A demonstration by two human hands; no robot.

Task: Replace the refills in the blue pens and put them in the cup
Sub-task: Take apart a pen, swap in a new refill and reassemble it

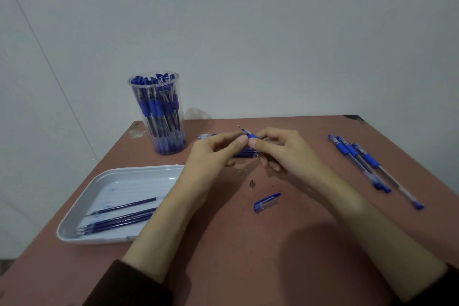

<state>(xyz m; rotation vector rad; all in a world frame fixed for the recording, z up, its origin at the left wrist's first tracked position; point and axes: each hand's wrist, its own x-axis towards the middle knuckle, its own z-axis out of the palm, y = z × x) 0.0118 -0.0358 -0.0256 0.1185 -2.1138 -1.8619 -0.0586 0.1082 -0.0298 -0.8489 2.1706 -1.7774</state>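
The left hand (pixel 216 154) and right hand (pixel 285 149) pinched the uncapped pen (pixel 250 135); a slip could drop its refill (pixel 241 128) onto the tabletop (pixel 298 231).

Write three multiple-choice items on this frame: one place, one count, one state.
1. The loose pen cap lies:
A. in the white tray
B. on the table, nearer the camera than the hands
C. in the clear cup

2. How many pens lie at the table's right?
A. one
B. three
C. five

3. The held pen is:
A. capped
B. uncapped
C. flat on the table

Key:
1. B, it rests on bare table, outside the white tray and the clear cup.
2. B, three lie side by side.
3. B, its bare tip points up while the left hand and right hand pinch it.
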